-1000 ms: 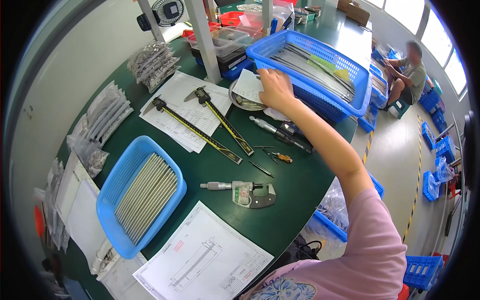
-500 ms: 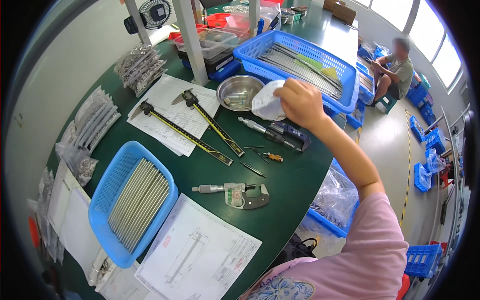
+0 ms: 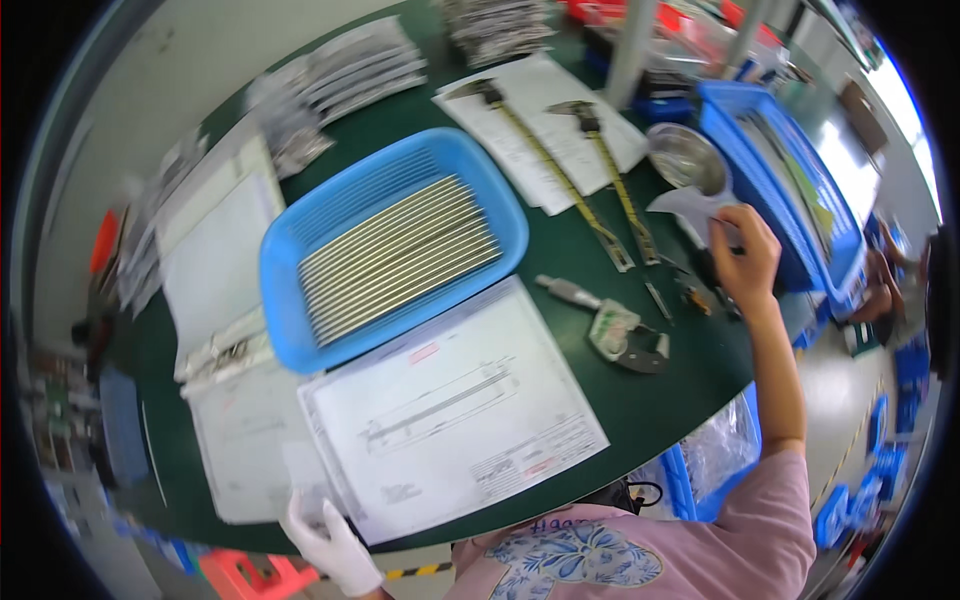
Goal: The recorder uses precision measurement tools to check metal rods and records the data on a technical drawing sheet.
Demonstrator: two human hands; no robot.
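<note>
My right hand (image 3: 745, 255) is bare and pinches a limp white cloth (image 3: 688, 208) beside the steel bowl (image 3: 690, 160). Under and behind this hand lies a dark micrometer, mostly hidden. My left hand (image 3: 335, 548), in a white glove, is at the near table edge by the lower corner of a drawing sheet (image 3: 450, 410); its thumb and fingers are apart. Another micrometer (image 3: 630, 338) rests right of the sheet. A light blue basket (image 3: 395, 155) holds a row of several metal rods (image 3: 400, 260). Two digital calipers (image 3: 550, 160) (image 3: 610, 180) lie on papers.
A larger blue basket (image 3: 765, 195) with long rods stands at the far right. Bagged parts (image 3: 365, 65) line the back left, near a white folder (image 3: 215, 270). Below the table's right edge is a blue crate (image 3: 735, 450) with plastic bags. Another person sits beyond, at right.
The view has swung left, so the table's things appear shifted right. My gloved left hand has come into view. My right hand still grips the white cloth near the bowl.
</note>
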